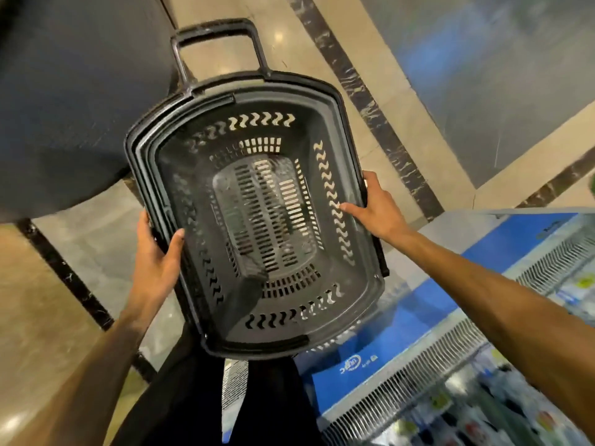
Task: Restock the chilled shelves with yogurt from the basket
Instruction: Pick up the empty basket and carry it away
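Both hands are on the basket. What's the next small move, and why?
Probably set the basket down on the floor beside the chiller: it looks empty of stock, and the left hand and right hand both grip its rim.

Chiller rim [409, 304]: a blue band at 5 o'clock.
Oval logo [351, 362]: white, on the blue band at 6 o'clock. It is upside-down to the camera and its letters are too blurred to read.
Small mark [373, 358]: white, just beside the logo, unreadable.
Packs [467, 410]: coloured labels inside the chiller at 5 o'clock, smeared.
Readable text: none.
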